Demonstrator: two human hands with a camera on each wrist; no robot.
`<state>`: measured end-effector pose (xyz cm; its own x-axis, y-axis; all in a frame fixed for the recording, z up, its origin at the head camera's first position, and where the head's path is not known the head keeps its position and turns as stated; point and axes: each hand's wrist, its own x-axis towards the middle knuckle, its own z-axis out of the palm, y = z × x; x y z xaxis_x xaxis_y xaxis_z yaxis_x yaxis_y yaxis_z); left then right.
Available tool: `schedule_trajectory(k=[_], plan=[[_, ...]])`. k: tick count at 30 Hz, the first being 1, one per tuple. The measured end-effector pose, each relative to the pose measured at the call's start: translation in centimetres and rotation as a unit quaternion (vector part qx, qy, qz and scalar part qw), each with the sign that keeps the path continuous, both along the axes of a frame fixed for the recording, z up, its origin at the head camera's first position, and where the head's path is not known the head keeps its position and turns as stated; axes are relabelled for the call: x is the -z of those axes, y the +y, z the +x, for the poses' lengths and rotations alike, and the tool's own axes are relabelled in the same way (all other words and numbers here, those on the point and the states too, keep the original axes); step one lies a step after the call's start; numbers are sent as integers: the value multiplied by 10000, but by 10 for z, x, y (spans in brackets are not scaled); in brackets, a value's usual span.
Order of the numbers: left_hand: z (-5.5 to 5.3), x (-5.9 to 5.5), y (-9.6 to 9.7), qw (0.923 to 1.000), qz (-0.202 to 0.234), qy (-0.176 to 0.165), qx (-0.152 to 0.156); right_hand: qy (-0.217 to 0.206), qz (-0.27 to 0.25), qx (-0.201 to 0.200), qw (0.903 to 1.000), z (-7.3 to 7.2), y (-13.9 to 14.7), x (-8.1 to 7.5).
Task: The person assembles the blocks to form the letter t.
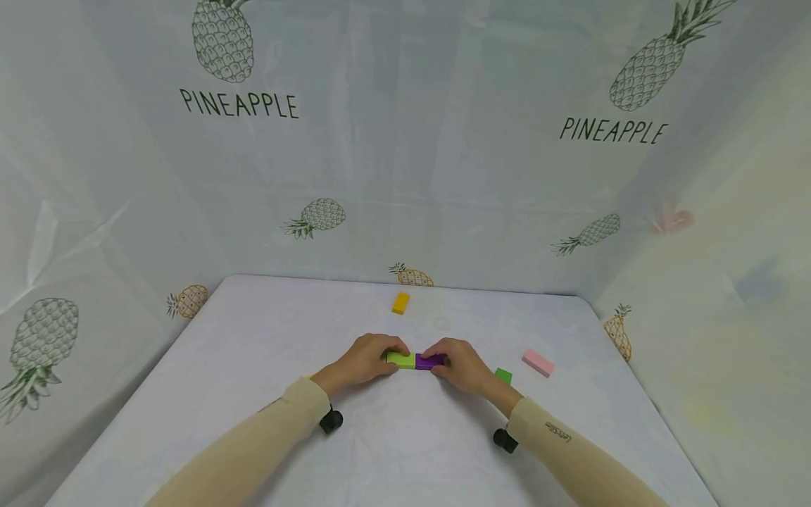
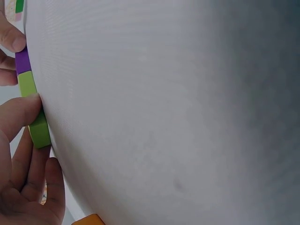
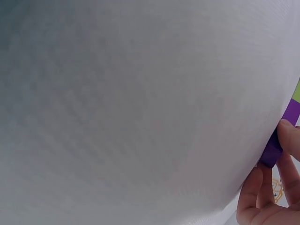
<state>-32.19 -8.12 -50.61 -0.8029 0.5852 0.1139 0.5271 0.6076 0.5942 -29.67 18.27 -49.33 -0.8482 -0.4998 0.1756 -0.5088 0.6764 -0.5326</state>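
Observation:
In the head view a lime-green block (image 1: 401, 360) and a purple block (image 1: 428, 362) lie end to end on the white table. My left hand (image 1: 369, 358) pinches the lime-green one at its left end, thumb in front and fingers behind. At the far end of the row, my right hand (image 1: 464, 364) pinches the purple one the same way. Seen from the left wrist, the lime-green block (image 2: 39, 129) meets the purple block (image 2: 22, 62) with their ends together. The right wrist view has the thumb and fingers around the purple block (image 3: 273, 147).
A yellow block (image 1: 400, 303) lies near the table's back edge. Right of my right hand are a green block (image 1: 503, 375), partly behind the wrist, and a pink block (image 1: 538, 362). An orange block (image 2: 89, 220) shows beside my left hand. Pineapple-print cloth (image 1: 405, 155) hangs behind the table.

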Motion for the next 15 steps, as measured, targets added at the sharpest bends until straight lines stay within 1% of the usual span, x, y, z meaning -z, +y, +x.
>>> schedule_trajectory(k=[8,15], plan=[[1,-1,0,10000,-35,56,15,-82,110,104,9999,0,-1,-3],[1,-2,0,10000,-36,80,18,-53,102,88,9999,0,-1,-3]])
